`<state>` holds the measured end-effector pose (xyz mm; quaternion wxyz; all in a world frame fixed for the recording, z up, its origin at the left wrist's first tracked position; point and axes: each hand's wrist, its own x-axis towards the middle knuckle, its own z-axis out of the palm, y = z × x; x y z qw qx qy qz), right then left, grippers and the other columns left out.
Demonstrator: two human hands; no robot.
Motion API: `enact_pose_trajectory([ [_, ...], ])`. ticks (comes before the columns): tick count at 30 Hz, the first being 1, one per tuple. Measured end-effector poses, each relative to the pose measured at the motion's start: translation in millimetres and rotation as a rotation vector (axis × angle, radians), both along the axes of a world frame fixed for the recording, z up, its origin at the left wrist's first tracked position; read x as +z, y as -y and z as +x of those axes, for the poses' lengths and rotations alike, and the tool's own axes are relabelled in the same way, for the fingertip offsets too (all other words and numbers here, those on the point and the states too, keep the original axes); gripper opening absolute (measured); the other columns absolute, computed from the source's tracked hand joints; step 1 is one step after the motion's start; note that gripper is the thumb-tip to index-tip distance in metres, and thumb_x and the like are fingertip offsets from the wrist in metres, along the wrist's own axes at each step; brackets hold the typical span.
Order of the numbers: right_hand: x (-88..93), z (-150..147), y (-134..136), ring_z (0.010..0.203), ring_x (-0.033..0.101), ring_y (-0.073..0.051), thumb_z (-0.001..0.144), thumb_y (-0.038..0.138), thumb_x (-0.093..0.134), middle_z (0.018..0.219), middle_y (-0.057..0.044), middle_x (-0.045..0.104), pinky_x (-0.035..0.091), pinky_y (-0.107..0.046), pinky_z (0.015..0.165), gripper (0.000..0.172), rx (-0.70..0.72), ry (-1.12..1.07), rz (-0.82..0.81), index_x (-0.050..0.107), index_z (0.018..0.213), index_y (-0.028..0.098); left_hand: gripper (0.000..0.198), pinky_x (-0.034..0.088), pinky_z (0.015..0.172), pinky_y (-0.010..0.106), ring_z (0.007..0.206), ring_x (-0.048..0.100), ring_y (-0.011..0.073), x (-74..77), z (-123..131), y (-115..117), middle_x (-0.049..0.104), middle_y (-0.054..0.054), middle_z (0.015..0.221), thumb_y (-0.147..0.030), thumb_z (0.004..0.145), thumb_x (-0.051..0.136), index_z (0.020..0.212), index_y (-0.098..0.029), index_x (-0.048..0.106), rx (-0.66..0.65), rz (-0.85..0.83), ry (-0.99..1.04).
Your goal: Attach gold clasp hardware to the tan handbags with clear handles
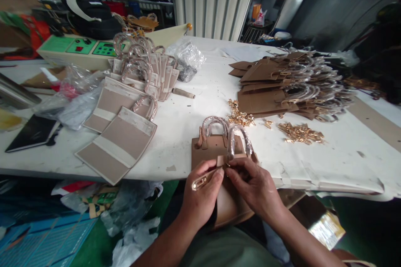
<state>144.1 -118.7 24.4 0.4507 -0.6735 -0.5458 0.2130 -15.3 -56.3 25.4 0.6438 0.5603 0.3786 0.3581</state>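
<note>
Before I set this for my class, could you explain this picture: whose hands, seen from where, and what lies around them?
No robot here: just one person's bare left hand and right hand, seen by a camera worn on the head, looking forward and down. The left holds a brown strap with a gold-coloured plate; the right pinches a small piece beside it, too tiny to identify. A brown bag lies at the edge of the white table, among beige panels, stacked brown pieces and gold-coloured fittings.
</note>
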Motion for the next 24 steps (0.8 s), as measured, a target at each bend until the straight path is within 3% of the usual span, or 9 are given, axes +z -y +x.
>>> enact_pose_trajectory([
  [6, 11.1, 2, -3, 0.059, 0.052, -0.013, 0.098, 0.032, 0.060, 0.070, 0.000, 0.059, 0.041, -0.025, 0.055, 0.013, 0.128, 0.047, -0.119, 0.065, 0.092, 0.021, 0.019, 0.050, 0.073, 0.024, 0.078, 0.067, 0.0168, 3.1, 10, 0, 0.073, 0.002, 0.081, -0.037, 0.091, 0.066, 0.088, -0.019, 0.071, 0.126, 0.030, -0.081],
  [13, -6.3, 6, 4, 0.075, 0.064, -0.019, 0.100, 0.038, 0.059, 0.085, -0.003, 0.071, 0.048, -0.028, 0.068, 0.018, 0.143, -0.047, -0.211, 0.069, 0.103, 0.023, 0.020, 0.048, 0.076, 0.025, 0.079, 0.065, 0.0167, -15.5, 18, 7, 0.072, 0.002, 0.084, -0.035, 0.097, 0.061, 0.089, -0.019, 0.071, 0.189, 0.178, -0.139],
  [19, -12.7, 2, 3, 0.089, 0.069, -0.022, 0.100, 0.041, 0.061, 0.095, -0.005, 0.073, 0.051, -0.030, 0.076, 0.020, 0.104, -0.139, -0.172, 0.070, 0.104, 0.023, 0.017, 0.047, 0.081, 0.024, 0.084, 0.065, 0.0156, -20.3, 16, 8, 0.070, 0.002, 0.088, -0.031, 0.100, 0.059, 0.094, -0.019, 0.069, 0.198, 0.349, -0.171],
  [22, -15.8, -2, -1, 0.081, 0.066, -0.019, 0.097, 0.043, 0.067, 0.094, -0.005, 0.072, 0.051, -0.029, 0.073, 0.021, 0.036, -0.235, -0.085, 0.069, 0.102, 0.023, 0.018, 0.047, 0.080, 0.024, 0.084, 0.066, 0.0160, -15.4, 13, 5, 0.071, 0.002, 0.090, -0.033, 0.101, 0.059, 0.097, -0.020, 0.070, 0.175, 0.341, -0.167],
  [24, -19.9, -3, -5, 0.071, 0.060, -0.017, 0.092, 0.045, 0.074, 0.083, -0.003, 0.068, 0.049, -0.029, 0.066, 0.025, -0.022, -0.307, -0.069, 0.067, 0.100, 0.022, 0.020, 0.048, 0.078, 0.024, 0.083, 0.066, 0.0160, -10.8, 11, 4, 0.072, 0.002, 0.089, -0.036, 0.101, 0.058, 0.097, -0.020, 0.071, 0.149, 0.301, -0.160],
])
